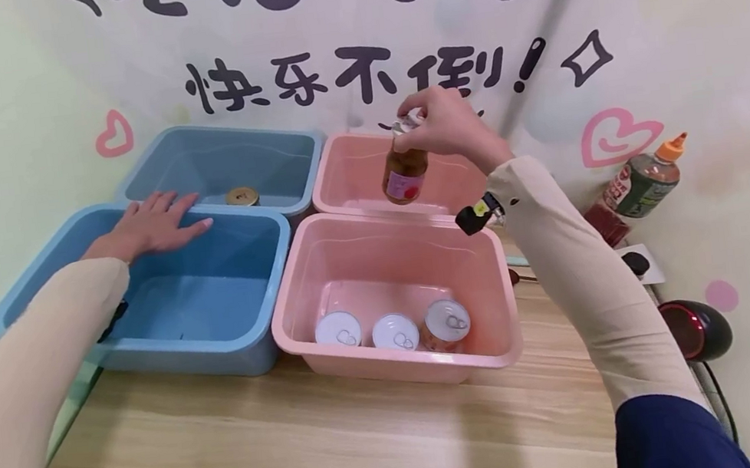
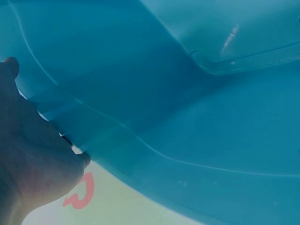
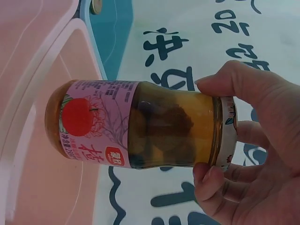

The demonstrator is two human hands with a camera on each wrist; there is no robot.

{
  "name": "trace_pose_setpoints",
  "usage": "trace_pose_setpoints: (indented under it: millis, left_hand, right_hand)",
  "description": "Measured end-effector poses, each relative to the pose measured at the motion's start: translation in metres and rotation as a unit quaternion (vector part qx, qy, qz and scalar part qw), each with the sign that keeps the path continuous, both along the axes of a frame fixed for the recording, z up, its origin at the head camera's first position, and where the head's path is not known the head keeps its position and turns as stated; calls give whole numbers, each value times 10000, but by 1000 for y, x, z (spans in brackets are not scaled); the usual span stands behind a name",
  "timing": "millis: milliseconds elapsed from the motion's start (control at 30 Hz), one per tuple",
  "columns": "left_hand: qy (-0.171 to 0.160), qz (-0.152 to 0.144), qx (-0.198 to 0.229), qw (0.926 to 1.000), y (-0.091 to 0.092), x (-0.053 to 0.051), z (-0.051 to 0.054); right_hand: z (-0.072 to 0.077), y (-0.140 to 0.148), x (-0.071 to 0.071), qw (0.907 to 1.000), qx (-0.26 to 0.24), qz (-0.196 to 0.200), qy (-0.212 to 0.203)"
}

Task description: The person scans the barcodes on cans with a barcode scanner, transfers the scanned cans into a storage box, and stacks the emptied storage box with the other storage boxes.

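My right hand (image 1: 446, 125) grips a glass jar (image 1: 405, 176) by its lid and neck, over the back pink bin (image 1: 350, 167). In the right wrist view the jar (image 3: 159, 126) has a pink label with a red fruit, amber liquid and dark pieces inside. My left hand (image 1: 155, 224) rests with spread fingers on the far rim of the front blue bin (image 1: 172, 346); the left wrist view shows that hand (image 2: 40, 154) beside the blue wall. Inside the front pink bin (image 1: 384, 256) stand three pull-tab cans, including one with an orange side (image 1: 446, 324).
A gold-topped can (image 1: 242, 196) sits in the back blue bin (image 1: 193, 158). Bins stand on a wooden table (image 1: 301, 443) against a lettered wall. To the right are an orange-capped sauce bottle (image 1: 650, 183), a red container (image 1: 606, 223) and a black-and-red device (image 1: 705, 327) with a cable.
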State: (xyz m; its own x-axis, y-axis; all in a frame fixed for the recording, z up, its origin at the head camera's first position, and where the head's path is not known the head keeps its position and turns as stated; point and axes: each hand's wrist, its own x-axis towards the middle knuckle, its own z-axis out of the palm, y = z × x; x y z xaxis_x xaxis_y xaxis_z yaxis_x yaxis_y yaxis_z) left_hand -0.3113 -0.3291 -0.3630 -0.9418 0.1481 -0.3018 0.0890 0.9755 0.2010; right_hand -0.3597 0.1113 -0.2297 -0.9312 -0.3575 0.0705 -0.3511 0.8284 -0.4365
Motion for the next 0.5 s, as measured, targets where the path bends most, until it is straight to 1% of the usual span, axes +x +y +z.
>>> trace_pose_setpoints:
  millis: [200,433,500]
  left_hand:
    - [15,23,-39,10000,1,2,1]
    - [69,19,-42,10000,0,1,-1]
    - [75,20,-34,10000,-1,1,-2]
  right_hand:
    - [-3,-33,-9,9997,-178,145,117]
    - [-11,-70,-17,9977,-339,273,511]
    - [-14,-81,-17,9974,-351,313,541]
